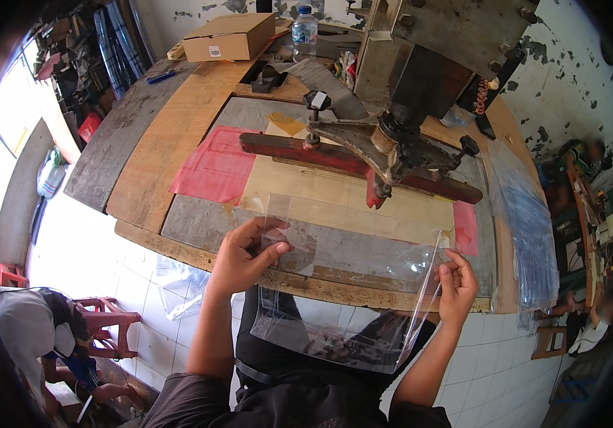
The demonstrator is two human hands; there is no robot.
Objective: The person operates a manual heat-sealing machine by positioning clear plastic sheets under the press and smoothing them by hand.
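Note:
A clear plastic sheet [349,285], seemingly folded along its right edge, hangs between my hands over the table's front edge. My left hand [249,250] pinches its left side between thumb and fingers. At the right side, my right hand [454,282] grips the sheet's edge with bent fingers. Beyond the sheet stands a press with a red metal bar [306,153] above a cream-coloured work pad [363,202]. Red sheeting [214,165] is laid at the pad's left end, and a smaller red piece [465,228] at its right end.
A stack of clear plastic sheets [527,228] lies at the table's right. Toward the back are a cardboard box [228,39], a water bottle [304,34] and a blue-handled tool [162,76]. A person [43,335] is low at the left beside a red stool [110,324]; others are far right.

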